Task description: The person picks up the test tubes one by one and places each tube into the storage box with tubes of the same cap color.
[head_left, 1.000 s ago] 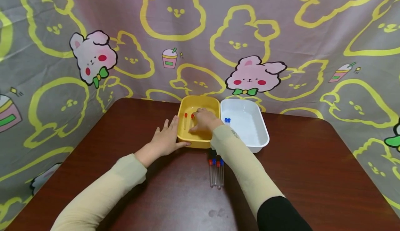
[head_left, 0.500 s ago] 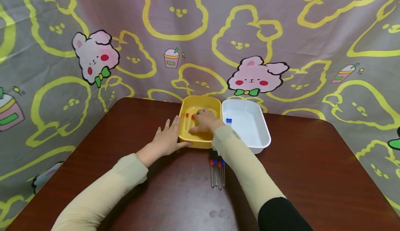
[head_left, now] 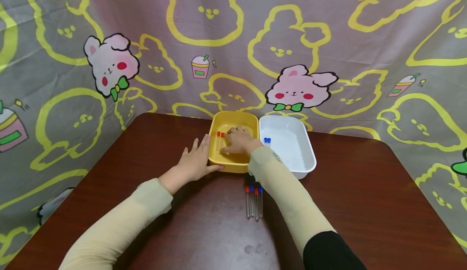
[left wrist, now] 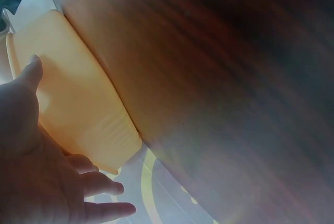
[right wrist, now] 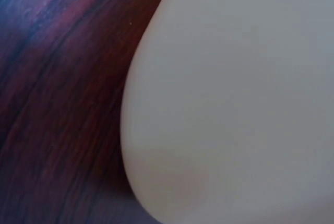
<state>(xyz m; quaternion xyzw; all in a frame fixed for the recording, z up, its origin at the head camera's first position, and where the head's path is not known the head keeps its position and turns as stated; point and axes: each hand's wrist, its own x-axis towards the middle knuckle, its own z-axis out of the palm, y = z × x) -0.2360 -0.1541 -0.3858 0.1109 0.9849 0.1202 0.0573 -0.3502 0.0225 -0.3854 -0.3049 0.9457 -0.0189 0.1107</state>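
Observation:
My left hand [head_left: 192,162] steadies the yellow tray [head_left: 230,167] at its front left corner, fingers spread along the left wall and thumb on the front. In the left wrist view the thumb [left wrist: 32,75] lies against the tray's outer wall. Inside that tray my right hand [head_left: 238,141] touches a red-capped test tube [head_left: 222,135], index finger by the cap and thumb near the lower end. A second red-capped test tube [head_left: 218,140] lies just left of it, nearly parallel. My right fingers do not show in the right wrist view.
Right of the yellow tray stands a white tray [head_left: 308,152], with two blue-capped test tubes [head_left: 267,140] at its left side. Several red- and blue-capped test tubes [head_left: 253,205] lie side by side on the brown table [head_left: 357,205]. A patterned curtain [head_left: 226,51] hangs behind.
The tube by my right hand has shifted slightly left and up and straightened, closer to the other red-capped tube. My left hand stays at the tray.

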